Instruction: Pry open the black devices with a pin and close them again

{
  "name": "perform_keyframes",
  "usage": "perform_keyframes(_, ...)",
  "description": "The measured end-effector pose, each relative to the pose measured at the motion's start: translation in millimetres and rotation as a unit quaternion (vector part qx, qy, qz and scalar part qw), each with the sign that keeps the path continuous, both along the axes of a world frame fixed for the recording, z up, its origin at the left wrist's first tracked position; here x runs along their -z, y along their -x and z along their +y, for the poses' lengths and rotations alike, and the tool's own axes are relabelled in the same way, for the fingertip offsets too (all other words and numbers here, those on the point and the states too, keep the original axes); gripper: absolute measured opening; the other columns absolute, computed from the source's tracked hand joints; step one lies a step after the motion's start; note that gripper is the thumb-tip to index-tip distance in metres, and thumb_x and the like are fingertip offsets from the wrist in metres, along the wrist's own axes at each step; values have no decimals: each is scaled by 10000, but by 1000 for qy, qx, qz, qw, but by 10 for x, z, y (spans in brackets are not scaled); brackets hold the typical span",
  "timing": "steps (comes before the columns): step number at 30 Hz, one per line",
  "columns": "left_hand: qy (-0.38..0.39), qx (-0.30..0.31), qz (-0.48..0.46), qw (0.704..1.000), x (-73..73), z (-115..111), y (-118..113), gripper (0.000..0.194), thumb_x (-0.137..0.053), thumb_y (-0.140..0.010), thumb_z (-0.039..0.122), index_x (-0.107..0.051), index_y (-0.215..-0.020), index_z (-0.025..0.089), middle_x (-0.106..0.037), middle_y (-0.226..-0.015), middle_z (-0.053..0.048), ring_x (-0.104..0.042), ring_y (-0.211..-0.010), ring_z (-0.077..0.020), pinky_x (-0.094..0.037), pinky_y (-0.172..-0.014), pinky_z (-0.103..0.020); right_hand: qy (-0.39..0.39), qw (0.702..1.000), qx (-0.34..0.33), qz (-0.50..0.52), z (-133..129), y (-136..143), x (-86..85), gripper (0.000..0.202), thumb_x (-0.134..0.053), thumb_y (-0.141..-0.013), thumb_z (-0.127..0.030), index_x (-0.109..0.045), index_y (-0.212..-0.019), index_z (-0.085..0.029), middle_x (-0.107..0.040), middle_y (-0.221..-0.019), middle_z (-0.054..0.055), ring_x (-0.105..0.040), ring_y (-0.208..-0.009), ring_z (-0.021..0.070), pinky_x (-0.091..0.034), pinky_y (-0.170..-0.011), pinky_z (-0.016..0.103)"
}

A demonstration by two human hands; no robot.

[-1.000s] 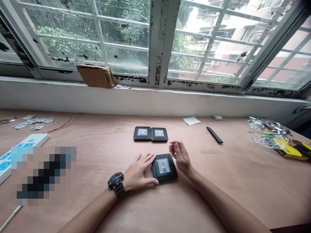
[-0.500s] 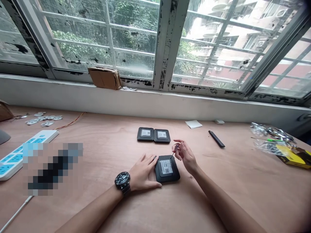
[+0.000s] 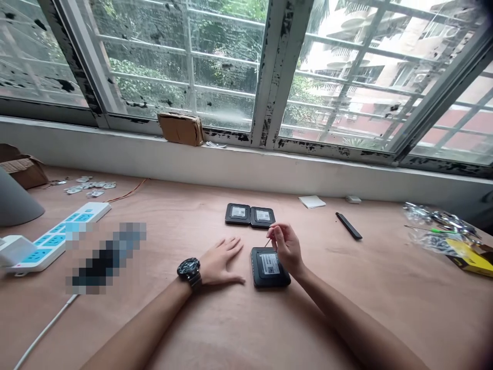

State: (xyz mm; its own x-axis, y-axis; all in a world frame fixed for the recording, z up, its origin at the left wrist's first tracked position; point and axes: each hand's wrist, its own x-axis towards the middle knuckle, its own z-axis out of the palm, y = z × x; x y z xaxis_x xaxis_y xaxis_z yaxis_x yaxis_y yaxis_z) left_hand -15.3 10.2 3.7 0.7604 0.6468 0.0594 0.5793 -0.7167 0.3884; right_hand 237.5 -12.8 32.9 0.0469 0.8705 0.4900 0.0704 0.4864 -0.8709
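Observation:
A black square device (image 3: 270, 277) with a white label lies flat on the table before me. My left hand (image 3: 225, 259), with a black watch on its wrist, rests palm down with spread fingers just left of it, apart from the box. The fingers of my right hand (image 3: 287, 246) are pinched on a thin screwdriver (image 3: 267, 243), whose handle they mostly hide. Its slim shaft points down at the device's top edge; whether the tip touches I cannot tell. Two similar black devices, one on the left (image 3: 238, 214) and one on the right (image 3: 262, 217), lie side by side farther back.
A white power strip (image 3: 57, 234) and a grey rounded object (image 3: 17, 198) are at the left, near a blurred-out patch. Behind stand a white paper pad (image 3: 311, 201) and a black bar (image 3: 348, 226). Plastic bags (image 3: 435, 241) and a yellow-black box (image 3: 472, 259) lie at the right.
My left hand has come off the device and moved slightly left. My right hand has shifted the screwdriver toward the device's upper left. The view has turned a little to the left.

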Motion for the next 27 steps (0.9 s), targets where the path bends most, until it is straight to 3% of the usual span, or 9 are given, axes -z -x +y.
perform_keyframes(7,11,-8,-25,1000,-7,-16,-29,1126,-617,-709,896,-377,-1573,215,-252,-1651,-167,-203,-1536,-396,-160,-1246,-570,14,999,0,-39,38,89,85,267,-497,-1025,-507,-571,-1017,-251,-605,-804,0,-448,-513,117,-397,-464,264)
perform_keyframes(10,10,-9,-30,999,37,-11,-27,1102,-622,-713,890,-393,-1567,232,-258,-1652,-160,-207,-1533,-405,-155,-1244,-583,5,996,-12,-93,24,84,45,276,-508,-1023,-481,-646,-1031,-243,-612,-929,42,-539,-630,142,-495,-597,307)
perform_keyframes(13,6,-8,-28,1000,60,-5,-18,1104,-620,-717,888,-385,-1572,230,-255,-1656,-156,-201,-1534,-409,-151,-1247,-577,24,992,-45,-119,21,71,-14,344,-494,-1026,-479,-681,-1212,-259,-591,-995,59,-574,-724,167,-520,-668,330)
perform_keyframes(16,4,-8,-17,1000,43,-9,-22,1126,-602,-719,900,-378,-1576,204,-247,-1654,-172,-190,-1535,-413,-147,-1249,-577,71,991,-94,-56,31,68,-37,445,-420,-1048,-503,-533,-1412,-272,-611,-881,23,-543,-644,151,-523,-658,326)
perform_keyframes(18,6,-8,-10,1000,17,-16,-28,1129,-590,-724,904,-375,-1577,195,-246,-1654,-176,-185,-1537,-411,-142,-1250,-580,83,988,-124,-31,36,72,-34,415,-465,-1032,-523,-546,-1348,-266,-643,-846,11,-553,-629,146,-532,-670,325)
perform_keyframes(21,11,-10,-4,1000,-22,-25,-31,1123,-593,-726,901,-387,-1570,190,-244,-1653,-178,-185,-1537,-411,-139,-1249,-586,87,984,-147,-45,39,42,-51,289,-616,-968,-505,-623,-1085,-241,-698,-895,26,-568,-595,130,-532,-614,307)
perform_keyframes(23,12,-11,-4,1000,-35,-29,-35,1115,-603,-724,895,-394,-1565,193,-251,-1650,-182,-191,-1535,-414,-144,-1243,-599,63,992,-102,-45,50,-53,-93,255,-619,-972,-481,-623,-1032,-233,-721,-937,40,-574,-576,125,-532,-582,302)
perform_keyframes(25,14,-10,-15,1000,-38,-39,-55,1128,-627,-713,886,-375,-1573,200,-254,-1651,-181,-196,-1535,-409,-155,-1239,-602,13,999,-10,-50,75,-237,-137,248,-576,-998,-472,-616,-1072,-238,-735,-952,48,-579,-567,131,-534,-575,306)
perform_keyframes(27,15,-6,-34,999,-35,-63,-103,1181,-663,-690,875,-311,-1597,205,-239,-1657,-177,-201,-1538,-393,-164,-1243,-585,-30,990,75,-119,102,-502,-147,258,-570,-1000,-473,-629,-1095,-240,-747,-963,58,-593,-573,143,-537,-592,317)
